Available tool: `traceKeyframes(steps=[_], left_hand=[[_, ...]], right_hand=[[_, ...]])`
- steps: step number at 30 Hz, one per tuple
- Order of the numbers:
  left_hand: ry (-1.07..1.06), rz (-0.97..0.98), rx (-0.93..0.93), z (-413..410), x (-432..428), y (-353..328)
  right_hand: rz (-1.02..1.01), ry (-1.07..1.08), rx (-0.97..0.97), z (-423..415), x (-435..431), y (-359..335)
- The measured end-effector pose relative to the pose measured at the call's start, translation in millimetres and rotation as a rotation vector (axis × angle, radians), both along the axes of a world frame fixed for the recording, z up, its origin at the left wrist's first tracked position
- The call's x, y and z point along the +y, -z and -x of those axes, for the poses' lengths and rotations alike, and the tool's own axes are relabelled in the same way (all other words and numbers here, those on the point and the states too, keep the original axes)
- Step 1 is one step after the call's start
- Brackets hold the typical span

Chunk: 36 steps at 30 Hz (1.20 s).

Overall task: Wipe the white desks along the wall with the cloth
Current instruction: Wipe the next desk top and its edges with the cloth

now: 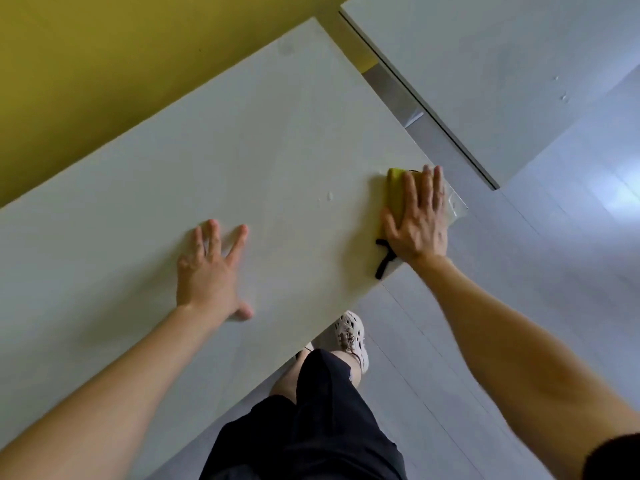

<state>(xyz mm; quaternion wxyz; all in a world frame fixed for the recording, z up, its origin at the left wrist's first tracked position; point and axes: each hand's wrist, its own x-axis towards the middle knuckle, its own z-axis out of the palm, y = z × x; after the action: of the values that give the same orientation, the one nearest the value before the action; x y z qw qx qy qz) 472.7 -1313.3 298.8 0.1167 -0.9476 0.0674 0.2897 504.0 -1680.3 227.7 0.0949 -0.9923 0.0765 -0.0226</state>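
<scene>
the yellow cloth (394, 192) is pressed flat on the near white desk (242, 133), close to its right corner. most of it is hidden under the right hand (417, 220), which is laid on it with fingers straight and together, nothing being gripped. only a yellow strip beside the thumb and a black strap (384, 258) trailing to the desk's front edge are left showing; whether the strap belongs to the cloth cannot be told. a scrap of clear film (456, 202) is seen at the corner just beyond the fingertips, its shape hard to make out. the left hand (211, 268) is spread open and flat on the desk top, well apart from the cloth. a second white desk (485, 64) is set beyond a narrow gap and is cut off by the frame; both are placed along the yellow wall (86, 64). below the desk edge, black shorts (311, 427) and a pale shoe (353, 337) are seen over the grey floor (554, 271).
</scene>
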Motion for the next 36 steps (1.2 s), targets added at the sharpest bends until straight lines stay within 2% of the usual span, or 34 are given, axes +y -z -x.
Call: traceKeyframes(steps=[2,3,6,8,10,14,16,17,19,21,22,23,24,25,29,31,32,33,34,36], left_hand=[[-0.009,0.016,0.005,0,0,-1],[-0.015,0.021,0.003,0,0,-2],[-0.018,0.043,0.011,-1,1,-2],[-0.020,0.051,0.002,1,3,-3],[-0.003,0.041,-0.006,1,4,-2],[-0.012,0.036,-0.014,3,4,-2],[-0.018,0.039,-0.014,2,4,-2],[-0.019,0.044,-0.011,1,4,-2],[-0.021,0.063,-0.004,2,4,-4],[-0.025,0.090,-0.015,1,8,-6],[-0.033,0.123,-0.023,-1,12,-8],[-0.042,0.170,-0.032,-4,17,-9],[-0.046,0.215,-0.045,-8,23,-8],[-0.038,0.247,-0.063,-13,30,-8],[-0.059,0.287,-0.120,-30,57,0],[-0.135,0.309,-0.130,-43,65,5],[-0.174,0.325,-0.118,-51,68,7],[-0.226,0.358,-0.098,-59,71,8],[-0.283,0.416,-0.092,-68,73,9],[-0.315,0.552,-0.194,-82,74,15]], right_hand=[[-0.077,-0.022,-0.031,13,60,9],[-0.120,-0.119,-0.032,29,101,11],[-0.215,-0.649,0.028,79,186,6],[-0.191,-0.822,0.021,68,169,7],[-0.158,-0.709,0.009,33,113,11],[-0.018,-0.062,0.020,-48,-10,3],[-0.048,0.152,0.022,-65,-1,-3],[-0.075,0.135,0.026,-63,25,-4],[-0.130,-0.171,0.014,-35,95,-1],[-0.152,-0.671,0.025,8,154,2],[-0.102,-0.900,0.047,23,164,2],[-0.044,-1.049,0.056,26,159,2],[-0.023,-1.096,0.043,15,143,2],[-0.026,-1.005,0.018,-5,124,1],[0.012,-0.244,0.010,-108,38,-9],[-0.063,-0.037,0.022,-123,48,-12],[-0.102,-0.037,0.014,-114,72,-12],[-0.126,-0.119,-0.013,-95,100,-11],[-0.146,-0.292,-0.040,-68,130,-11],[-0.162,-0.799,-0.003,-14,178,-8]])
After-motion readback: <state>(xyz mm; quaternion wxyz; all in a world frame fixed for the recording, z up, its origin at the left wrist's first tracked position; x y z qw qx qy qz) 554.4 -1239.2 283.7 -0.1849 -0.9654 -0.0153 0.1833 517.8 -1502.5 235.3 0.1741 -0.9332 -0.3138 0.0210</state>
